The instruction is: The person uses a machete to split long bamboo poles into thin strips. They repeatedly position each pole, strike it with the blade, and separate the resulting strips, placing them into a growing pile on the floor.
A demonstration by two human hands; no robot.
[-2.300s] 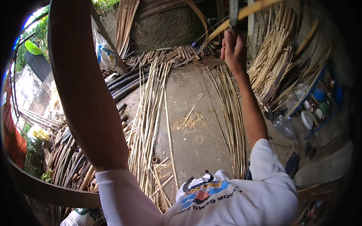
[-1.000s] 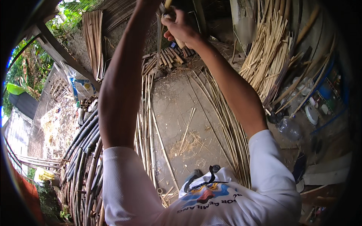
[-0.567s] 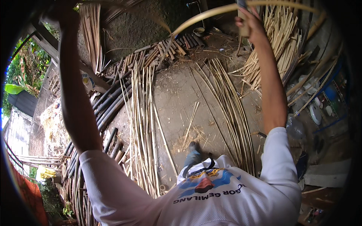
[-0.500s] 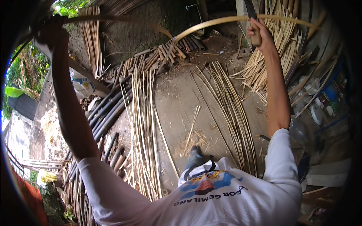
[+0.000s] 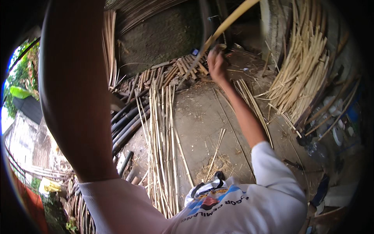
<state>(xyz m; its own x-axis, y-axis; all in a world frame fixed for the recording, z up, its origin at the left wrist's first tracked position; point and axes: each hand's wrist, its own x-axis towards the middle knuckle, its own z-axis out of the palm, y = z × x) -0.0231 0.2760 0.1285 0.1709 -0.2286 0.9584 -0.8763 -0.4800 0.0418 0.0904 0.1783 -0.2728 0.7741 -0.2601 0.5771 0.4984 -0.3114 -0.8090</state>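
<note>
My raised left forearm (image 5: 74, 85) fills the upper left, and its hand is out of the picture past the top edge. My right hand (image 5: 217, 64), closed, reaches forward at upper middle. A dark, blurred knife blade (image 5: 206, 23) rises from about that hand; the fingers hide the handle. A long pale bamboo strip (image 5: 235, 17) slants down from the top edge to the blade. A thinner length of it continues down and left past my right hand. Whether the hand touches the strip, I cannot tell.
Thin bamboo strips (image 5: 161, 144) lie on the concrete floor at left, with more to the right (image 5: 255, 105). Short cut bamboo pieces (image 5: 171, 74) are heaped ahead. Dark poles (image 5: 130, 123) lie at left. A pile of split bamboo (image 5: 300, 74) leans at right, near plastic litter (image 5: 335, 113).
My left arm has risen, taking its hand out of view. My right hand, with the knife, has moved left and lower toward the middle. The bamboo strip now slants instead of arching across.
</note>
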